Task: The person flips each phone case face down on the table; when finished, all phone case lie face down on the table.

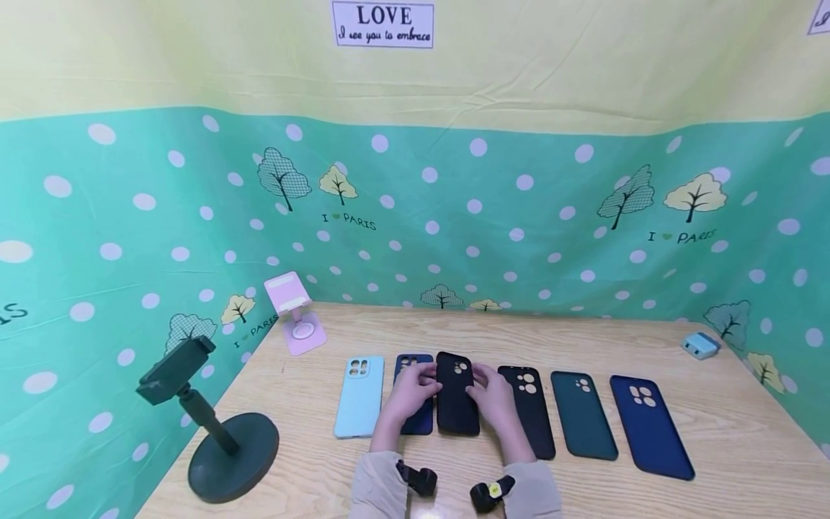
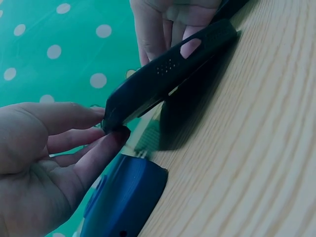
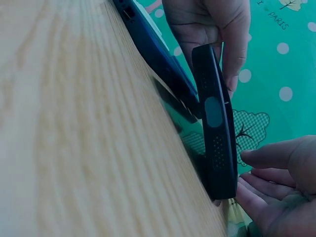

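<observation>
A black phone case [image 1: 457, 396] is tilted up off the wooden table between both hands, its camera cutouts toward the back. On its left edge, my left hand [image 1: 412, 393] pinches it between thumb and fingers. My right hand [image 1: 494, 398] holds the opposite edge; in the right wrist view its fingers [image 3: 261, 190] reach under the case's lower corner, the thumb beside the edge. A dark blue phone case [image 1: 424, 418] lies under my left hand, partly hidden. Beside my right hand lies another black phone case [image 1: 534, 418].
Farther left lies a light blue case [image 1: 359, 404]; to the right are a dark green case [image 1: 583, 418] and a navy case [image 1: 655, 432]. A black stand [image 1: 227, 461], a pink stand [image 1: 303, 335] and a blue charger block [image 1: 700, 345] stand around the table [image 1: 551, 335].
</observation>
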Demonstrator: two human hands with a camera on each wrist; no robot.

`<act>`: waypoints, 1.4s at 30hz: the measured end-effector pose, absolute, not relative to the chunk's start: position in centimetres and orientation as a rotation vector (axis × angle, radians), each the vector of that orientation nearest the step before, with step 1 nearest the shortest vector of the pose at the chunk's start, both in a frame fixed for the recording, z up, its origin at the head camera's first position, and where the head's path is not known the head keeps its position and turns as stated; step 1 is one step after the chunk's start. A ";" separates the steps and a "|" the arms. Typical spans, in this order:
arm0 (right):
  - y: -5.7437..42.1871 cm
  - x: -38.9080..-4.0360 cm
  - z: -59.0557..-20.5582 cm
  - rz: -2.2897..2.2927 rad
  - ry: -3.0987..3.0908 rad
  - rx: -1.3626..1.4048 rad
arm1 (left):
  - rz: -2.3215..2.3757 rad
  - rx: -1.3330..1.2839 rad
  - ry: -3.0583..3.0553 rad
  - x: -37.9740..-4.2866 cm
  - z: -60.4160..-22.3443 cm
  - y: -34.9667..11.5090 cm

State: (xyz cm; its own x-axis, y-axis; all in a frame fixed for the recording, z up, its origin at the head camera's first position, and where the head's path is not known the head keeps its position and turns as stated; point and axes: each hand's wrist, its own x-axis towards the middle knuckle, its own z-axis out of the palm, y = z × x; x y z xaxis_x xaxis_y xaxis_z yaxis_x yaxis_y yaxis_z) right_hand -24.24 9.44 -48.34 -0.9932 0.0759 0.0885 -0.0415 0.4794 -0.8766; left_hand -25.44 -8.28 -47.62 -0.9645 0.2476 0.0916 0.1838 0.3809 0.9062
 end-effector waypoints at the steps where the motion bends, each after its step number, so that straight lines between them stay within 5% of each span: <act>1: 9.5 -24.2 -48.3 1.539 -2.609 -0.028 | 1.687 0.394 2.556 -25.5 -47.7 -8.3; 25: 9.2 -24.0 -48.3 1.479 -2.613 0.057 | 1.950 0.179 2.372 -25.4 -47.5 -8.6; 42: 8.8 -24.0 -48.2 1.496 -2.602 0.076 | 2.129 0.279 2.234 -25.4 -47.6 -8.4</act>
State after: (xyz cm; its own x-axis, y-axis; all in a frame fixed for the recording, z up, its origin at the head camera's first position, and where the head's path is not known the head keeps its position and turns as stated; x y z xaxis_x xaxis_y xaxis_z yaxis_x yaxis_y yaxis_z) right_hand -23.96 8.82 -48.16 -0.9891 0.0252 0.1450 -0.1126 0.5046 -0.8560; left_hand -25.43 -8.39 -47.57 -0.9828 0.1593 0.0931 0.1006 0.0401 0.9941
